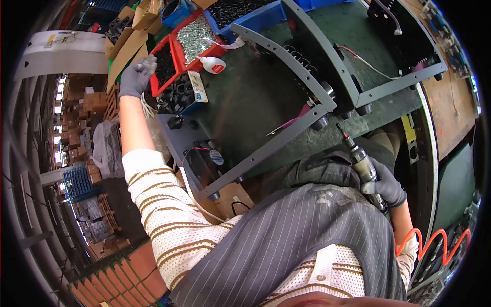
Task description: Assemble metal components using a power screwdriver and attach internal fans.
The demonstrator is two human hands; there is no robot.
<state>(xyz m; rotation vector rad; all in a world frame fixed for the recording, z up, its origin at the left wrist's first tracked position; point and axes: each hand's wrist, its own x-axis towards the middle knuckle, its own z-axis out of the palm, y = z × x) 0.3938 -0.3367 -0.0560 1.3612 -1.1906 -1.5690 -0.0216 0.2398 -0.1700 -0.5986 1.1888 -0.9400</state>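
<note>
My left hand (137, 77), in a grey glove, is at the outer edge of a red bin (155, 88) of small black screws (164, 65). Its fingers are curled together; whatever they may hold cannot be made out. In my gloved right hand (384, 185) is a pneumatic screwdriver (364, 167), gripped round its body, its bit pointing up and away from me. Just beyond that bit stands a dark grey metal chassis (266, 149) with round feet, a fan and loose wires. A second grey chassis (394, 90) lies to its right.
A red bin of silver screws (193, 38), a white squeeze bottle (211, 64) and a box of black parts (176, 95) are on the green bench (238, 97). Blue bins (255, 19) stand behind. An orange coiled hose (434, 240) hangs at the right. Cartons (94, 102) fill the left background.
</note>
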